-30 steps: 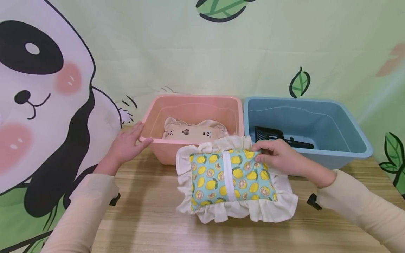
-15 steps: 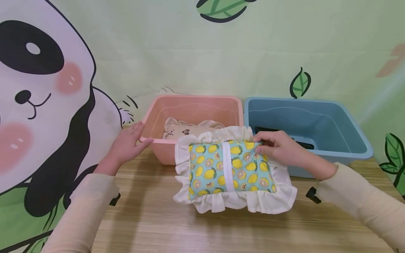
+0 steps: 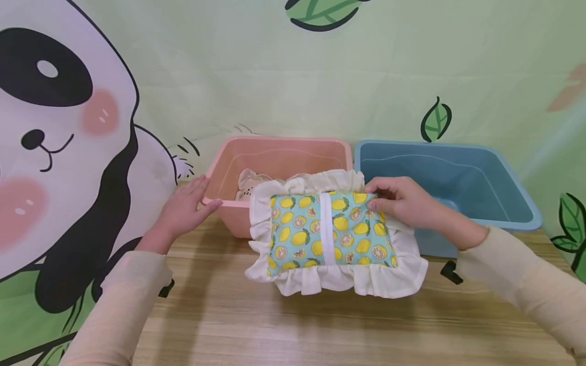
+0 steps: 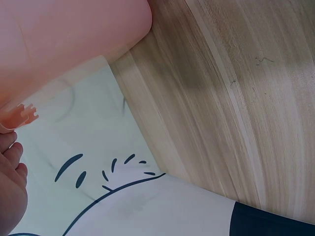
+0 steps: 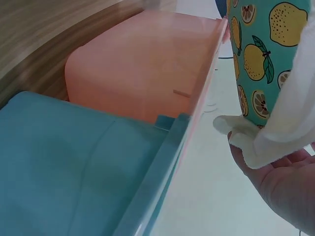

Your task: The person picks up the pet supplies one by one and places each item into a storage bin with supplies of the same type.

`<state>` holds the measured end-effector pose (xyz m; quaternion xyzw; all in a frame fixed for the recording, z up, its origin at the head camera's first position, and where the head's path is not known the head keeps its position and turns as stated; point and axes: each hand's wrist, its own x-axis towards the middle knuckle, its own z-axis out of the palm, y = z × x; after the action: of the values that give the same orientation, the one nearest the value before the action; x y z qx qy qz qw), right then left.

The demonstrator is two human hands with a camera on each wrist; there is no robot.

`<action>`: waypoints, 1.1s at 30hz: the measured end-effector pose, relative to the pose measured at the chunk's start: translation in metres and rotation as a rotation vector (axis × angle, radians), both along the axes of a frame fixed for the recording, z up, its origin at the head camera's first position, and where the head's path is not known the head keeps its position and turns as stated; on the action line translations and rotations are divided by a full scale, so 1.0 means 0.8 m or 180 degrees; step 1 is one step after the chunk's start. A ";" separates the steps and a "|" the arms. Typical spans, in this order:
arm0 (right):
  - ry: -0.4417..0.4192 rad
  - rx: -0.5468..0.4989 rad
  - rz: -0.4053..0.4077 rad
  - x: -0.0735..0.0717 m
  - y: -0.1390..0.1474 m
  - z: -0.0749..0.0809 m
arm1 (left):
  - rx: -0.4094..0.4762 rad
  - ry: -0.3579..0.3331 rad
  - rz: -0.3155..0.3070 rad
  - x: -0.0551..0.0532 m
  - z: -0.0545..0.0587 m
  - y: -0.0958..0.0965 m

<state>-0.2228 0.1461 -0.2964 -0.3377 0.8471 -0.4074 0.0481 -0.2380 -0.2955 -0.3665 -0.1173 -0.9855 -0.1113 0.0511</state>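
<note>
My right hand (image 3: 403, 201) pinches the upper right edge of a small pillow (image 3: 297, 236), thumb in front. The pillow has a lemon print on turquoise, a white band down the middle and a cream ruffle; it hangs tilted before the pink tub (image 3: 229, 217), overlapping its front rim in the head view. In the right wrist view the lemon fabric (image 5: 256, 61) rises above the hand. My left hand (image 3: 183, 206) rests on the pink tub's front left corner, fingers extended, thumb along the front rim. Inside that tub lies a beige ruffled pillow (image 3: 247, 184), mostly hidden by the lemon one.
A blue tub (image 3: 503, 222) stands directly right of the pink one. Both tubs sit at the back of a wooden table (image 3: 220, 315), against a green cloth backdrop (image 3: 393, 76) printed with a panda and leaves.
My right hand has lifted the lemon pillow upward, covering more of the pink tub and the beige pillow. The hand now hides the black slotted scoop in the blue tub. My left hand stays put.
</note>
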 end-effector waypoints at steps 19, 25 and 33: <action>-0.0062 0.0229 -0.0181 -0.027 -0.011 0.016 | 0.0032 -0.0039 0.0015 0.002 0.002 0.002; -0.0060 0.0321 -0.0211 -0.038 -0.016 0.021 | 0.0039 -0.0030 0.0009 0.001 0.002 0.001; -0.0183 0.0184 -0.0357 -0.054 -0.022 0.020 | 0.0038 0.0003 -0.0008 0.001 0.000 0.000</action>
<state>-0.2659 0.1286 -0.2806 -0.2763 0.8744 -0.3944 0.0592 -0.2375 -0.2959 -0.3666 -0.1183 -0.9847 -0.1172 0.0521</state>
